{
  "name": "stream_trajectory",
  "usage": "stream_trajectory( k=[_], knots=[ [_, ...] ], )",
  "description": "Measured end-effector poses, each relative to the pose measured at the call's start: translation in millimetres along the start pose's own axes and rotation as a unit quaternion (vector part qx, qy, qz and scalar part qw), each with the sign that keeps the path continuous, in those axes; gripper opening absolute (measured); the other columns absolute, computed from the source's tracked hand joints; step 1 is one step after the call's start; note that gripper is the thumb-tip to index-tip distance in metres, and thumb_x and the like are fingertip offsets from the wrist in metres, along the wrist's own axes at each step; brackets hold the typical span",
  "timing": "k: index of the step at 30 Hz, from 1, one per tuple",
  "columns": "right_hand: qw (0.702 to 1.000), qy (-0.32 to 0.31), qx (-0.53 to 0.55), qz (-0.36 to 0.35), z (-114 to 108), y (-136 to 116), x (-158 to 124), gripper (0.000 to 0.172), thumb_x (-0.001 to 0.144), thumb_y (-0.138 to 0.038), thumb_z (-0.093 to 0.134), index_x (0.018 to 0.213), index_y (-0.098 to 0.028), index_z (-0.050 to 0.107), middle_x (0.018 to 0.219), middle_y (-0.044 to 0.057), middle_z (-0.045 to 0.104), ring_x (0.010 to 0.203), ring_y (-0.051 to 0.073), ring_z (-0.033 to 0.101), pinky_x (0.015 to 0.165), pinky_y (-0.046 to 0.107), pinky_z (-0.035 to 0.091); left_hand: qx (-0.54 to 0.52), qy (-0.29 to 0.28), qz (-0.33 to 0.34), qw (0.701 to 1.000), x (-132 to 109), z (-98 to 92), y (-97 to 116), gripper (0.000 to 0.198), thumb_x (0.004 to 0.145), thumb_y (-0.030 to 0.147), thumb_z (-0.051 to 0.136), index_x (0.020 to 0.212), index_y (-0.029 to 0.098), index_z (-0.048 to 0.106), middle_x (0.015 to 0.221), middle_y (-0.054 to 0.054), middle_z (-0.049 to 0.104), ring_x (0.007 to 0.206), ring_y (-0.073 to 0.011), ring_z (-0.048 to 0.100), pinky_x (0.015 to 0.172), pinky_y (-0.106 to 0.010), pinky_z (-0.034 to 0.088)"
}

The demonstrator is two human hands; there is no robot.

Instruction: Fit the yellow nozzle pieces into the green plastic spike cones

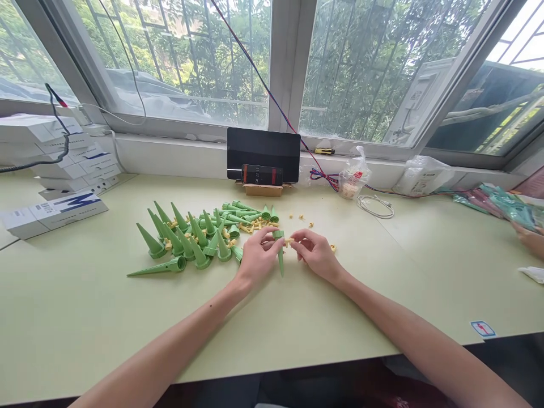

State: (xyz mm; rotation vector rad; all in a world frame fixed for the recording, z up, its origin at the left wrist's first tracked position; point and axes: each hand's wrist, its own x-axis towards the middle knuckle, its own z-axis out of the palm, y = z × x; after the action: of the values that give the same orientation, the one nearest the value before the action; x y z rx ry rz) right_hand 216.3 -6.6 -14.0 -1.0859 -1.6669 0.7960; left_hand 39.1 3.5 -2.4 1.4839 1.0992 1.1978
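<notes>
My left hand (262,253) grips a green plastic plant watering spike (280,262), its pointed end down and its wide end up. In the fingers of my right hand (317,254) is a small yellow plastic valve (288,242), held against the spike's side; whether it sits in a hole there I cannot tell. Left of my hands stand several green spikes (199,254), points up, with more lying behind them. Small yellow pieces (258,226) lie among and beside the spikes. One spike (159,267) lies on its side at the pile's front.
A phone (262,175) showing a timer leans on a dark tablet (263,148) by the window. White boxes (57,212) are stacked at left. At the back right are a coiled white cable (375,207) and plastic bags (425,175). Another person's hand (529,239) shows at the right edge.
</notes>
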Motion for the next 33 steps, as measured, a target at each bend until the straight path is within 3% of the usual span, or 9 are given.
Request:
stream_trajectory(
  k=[6,10,16,26,33],
  knots=[
    [1.000,-0.003,-0.011,-0.004,0.0,1.5,0.2,0.021,0.089,-0.041,0.062,0.095,-0.020,0.063,0.079,0.001,0.066,0.054,0.012,0.056,0.055,0.026,0.045,0.006,-0.011,0.010,1.000,-1.7,0.9,2.4,0.038,0.079,0.039,0.070,0.110,0.019,0.060,0.075,-0.001,0.070,0.077,-0.0225,0.074,0.077,-0.035,0.058],
    [1.000,-0.006,-0.015,0.000,-0.4,1.0,0.0,0.021,0.089,-0.040,0.063,0.094,-0.020,0.064,0.075,0.000,0.064,0.054,0.012,0.056,0.056,0.026,0.045,0.013,-0.019,0.011,1.000,-3.1,1.0,4.3,0.037,0.081,0.041,0.068,0.109,0.019,0.061,0.069,0.001,0.067,0.068,-0.0210,0.072,0.067,-0.032,0.057],
    [1.000,-0.010,-0.018,0.000,-1.0,-0.9,0.2,0.023,0.089,-0.043,0.062,0.093,-0.020,0.063,0.072,-0.001,0.063,0.054,0.012,0.057,0.057,0.026,0.045,0.012,-0.023,0.011,1.000,-3.5,1.5,4.0,0.036,0.081,0.041,0.067,0.108,0.018,0.061,0.068,0.000,0.065,0.065,-0.0192,0.069,0.057,-0.029,0.055],
    [1.000,-0.025,-0.012,0.004,-1.7,-4.1,-0.3,0.025,0.092,-0.045,0.058,0.089,-0.019,0.061,0.073,0.000,0.061,0.055,0.012,0.056,0.056,0.026,0.045,0.087,0.003,0.052,0.995,-5.5,2.4,5.3,0.029,0.083,0.040,0.063,0.104,0.019,0.063,0.065,0.002,0.059,0.055,-0.0142,0.060,0.054,-0.025,0.049],
    [1.000,-0.010,-0.006,0.002,-0.9,-5.5,-0.6,0.030,0.091,-0.049,0.058,0.090,-0.019,0.061,0.076,0.001,0.063,0.054,0.012,0.056,0.055,0.027,0.046,0.033,-0.008,0.026,0.999,-5.4,2.3,4.6,0.033,0.082,0.042,0.065,0.104,0.018,0.057,0.063,0.002,0.062,0.053,-0.0162,0.065,0.055,-0.027,0.051]
  ],
)
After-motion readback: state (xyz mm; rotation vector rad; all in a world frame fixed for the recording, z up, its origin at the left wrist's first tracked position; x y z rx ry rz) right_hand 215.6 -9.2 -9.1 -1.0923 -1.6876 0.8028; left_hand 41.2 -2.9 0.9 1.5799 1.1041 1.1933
